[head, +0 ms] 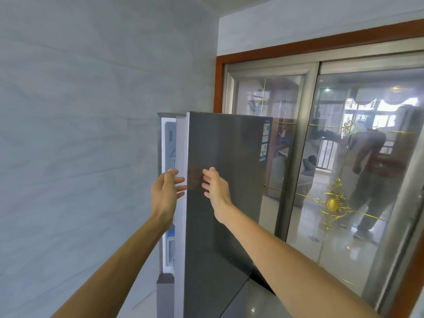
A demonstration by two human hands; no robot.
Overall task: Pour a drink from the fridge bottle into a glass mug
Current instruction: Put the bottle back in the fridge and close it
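Could not tell where the bottle or the glass mug was. Saw the fridge [164, 294] straight ahead of both hands, with its grey fridge door [224, 214] standing partly open and a narrow strip of lit white interior [167, 138] showing just beyond the left hand. Held the left hand [168, 191] at the free edge of the door, fingers straight and a little spread, gripping nothing; could not tell whether the fingertips touched the pale door seal [182, 145]. Held the right hand [215, 187] at the front face of the door, just right of that edge, fingers loosely extended and holding nothing; could not say if touching the surface or just apart from it. Noticed some stickers [265, 143] on the door, up and to the right of the right hand. Saw farther right of that hand a sliding glass door [367, 111] in a brown wooden frame [220, 83], with a gold ornament [332, 204] on the glass and a blurred reflection of a standing person [371, 168]. Saw a pale marbled wall [80, 111] to the left of the left hand.
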